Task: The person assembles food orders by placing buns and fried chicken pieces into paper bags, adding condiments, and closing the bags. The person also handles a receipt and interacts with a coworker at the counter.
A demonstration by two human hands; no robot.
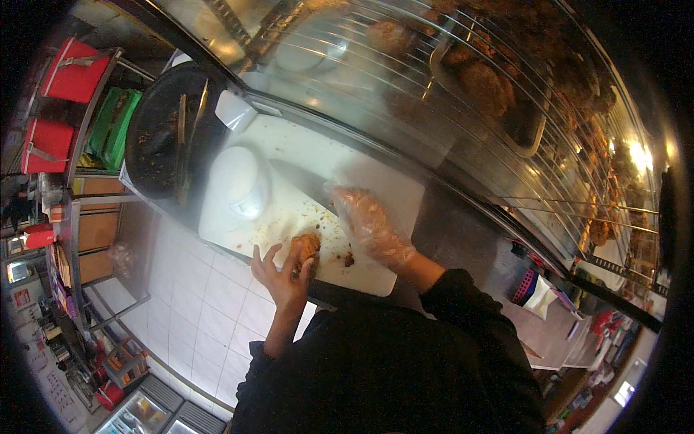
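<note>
A piece of fried chicken (pixel 307 247) rests on a white cutting board (pixel 289 142) strewn with crumbs. My bare left hand (pixel 284 278) holds it at the near edge with thumb and forefinger, the other fingers spread to the left. My right hand (pixel 371 228), in a clear plastic glove, is closed over the right part of the board. A grey blade, apparently a knife (pixel 303 181), reaches from it toward the upper left; its handle is hidden in the glove. Dark crumbs (pixel 349 259) lie between my hands.
A white rounded object (pixel 238 181) stands on the board's left. Beyond it, a round black pan (pixel 155 145) holds tongs (pixel 181 137). A glass-fronted cabinet (pixel 434 145) with wire racks of fried food rises along the far side. Red boxes (pixel 74 70) sit on shelving at left.
</note>
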